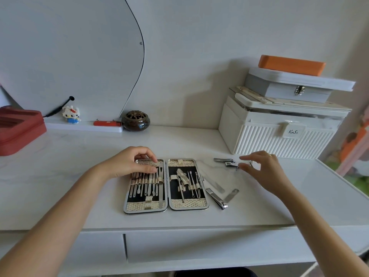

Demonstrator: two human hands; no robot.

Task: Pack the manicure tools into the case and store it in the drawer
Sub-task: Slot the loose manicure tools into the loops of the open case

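The manicure case (187, 204) lies open flat on the white desk, both halves lined with gold weave and black. Several steel tools sit in loops in its left half, a few more in the right half. My left hand (131, 162) rests on the top of the left half, fingers pressing the tool ends. Loose on the desk to the right lie a large nail clipper (216, 198), a flat file (231, 195), a thin file (214, 183) and a small clipper (226, 162). My right hand (263, 168) hovers over the small clipper with fingers spread, holding nothing.
A closed white drawer front (199, 246) runs under the desk edge. A white ribbed box (279, 134) with a grey case and orange box stacked on it stands at the back right. A red box (18, 130), a brown pot (135, 120) and a toy figure (71, 114) line the back left.
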